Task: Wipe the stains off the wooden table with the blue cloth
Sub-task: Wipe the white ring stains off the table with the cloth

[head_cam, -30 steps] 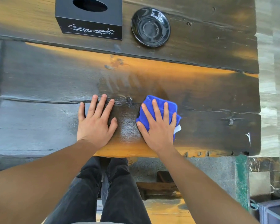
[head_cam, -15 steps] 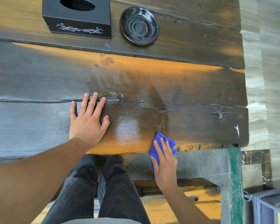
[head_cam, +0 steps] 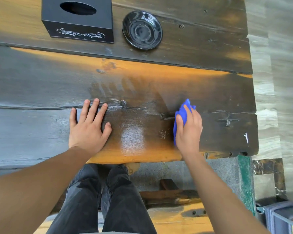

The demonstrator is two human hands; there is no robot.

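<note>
Right hand (head_cam: pixel 189 130) presses the blue cloth (head_cam: pixel 182 115) against the tabletop (head_cam: pixel 41 92), fingers close together over the bunched fabric, thumb along its left edge; the cloth shows past the fingertips and down the hand's left side. Half a second ago this hand and cloth hung at the near edge of the tabletop, partly off the wood; now they sit further in, on the dark plank right of the glossy wet patch (head_cam: pixel 133 135). A second ago the cloth lay flatter and nearer the middle, close to the other hand. Faint pale scratch marks (head_cam: pixel 163 133) sit just beside the cloth's left edge, and a knot with a crack (head_cam: pixel 164 115) lies near its upper left.

Left hand (head_cam: pixel 87 129) lies flat with fingers spread, palm down, holding nothing, and it has stayed on the same spot left of the wet patch, well apart from the cloth. Smeared streaks (head_cam: pixel 112 88) mark the wood beyond both hands. At the far side stand a black tissue box (head_cam: pixel 78 22) and, just to its right, a black saucer (head_cam: pixel 142 30), both unmoved on the tabletop.
</note>
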